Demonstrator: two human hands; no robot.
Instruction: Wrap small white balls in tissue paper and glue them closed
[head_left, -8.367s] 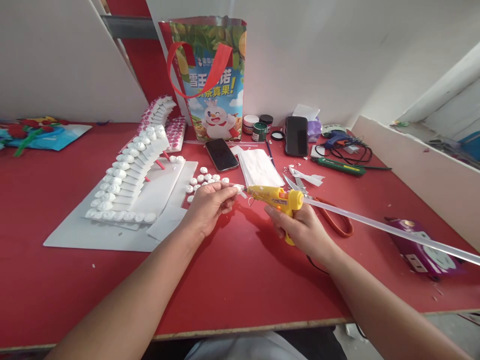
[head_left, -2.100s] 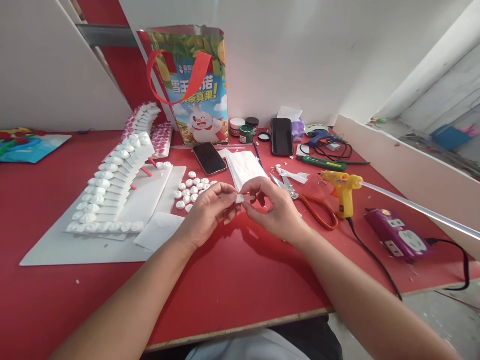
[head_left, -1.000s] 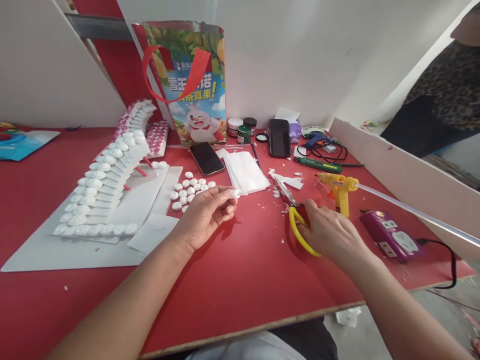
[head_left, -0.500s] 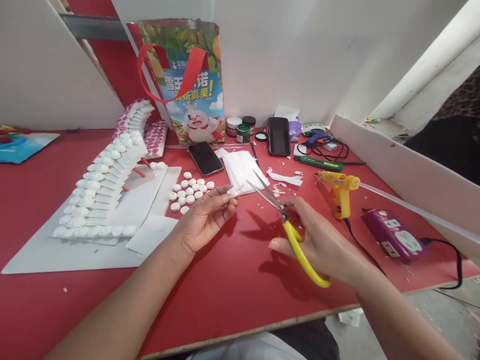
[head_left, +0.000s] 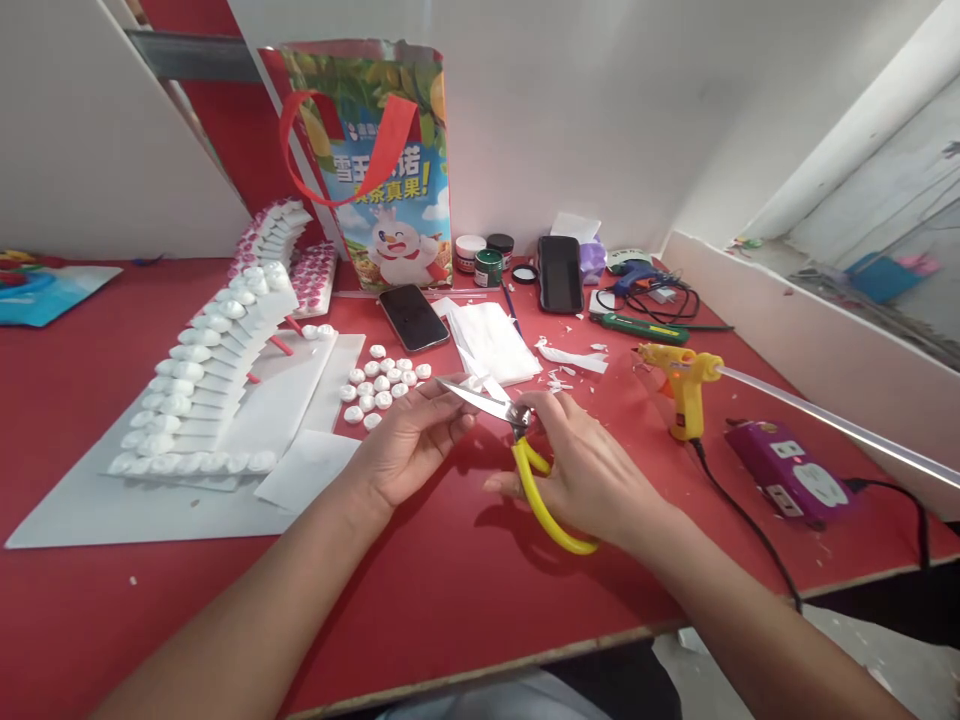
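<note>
Yellow-handled scissors (head_left: 541,508) are gripped in my right hand (head_left: 600,465), with the blades parted and pointing left. The blades reach my left hand (head_left: 405,445), which pinches a small white paper piece (head_left: 474,382) at its fingertips. One blade lies in front of this piece and partly covers it. Just behind the scissors is a stack of white paper sheets (head_left: 495,340). Several small white round pieces (head_left: 384,380) lie beyond my left hand. At the left, a curved white paper model (head_left: 217,375) edged with similar rounds rests on a white board (head_left: 67,510).
A yellow glue gun (head_left: 686,385) and a purple power strip (head_left: 787,470) with cords are at the right. Behind are a phone (head_left: 412,318), a black device (head_left: 560,275), paint jars (head_left: 488,267) and a printed bag (head_left: 397,200). Paper scraps (head_left: 574,358) lie near the stack.
My right hand has moved left with the scissors, bringing the blades to the paper piece in my left hand. The left hand has stayed almost in place.
</note>
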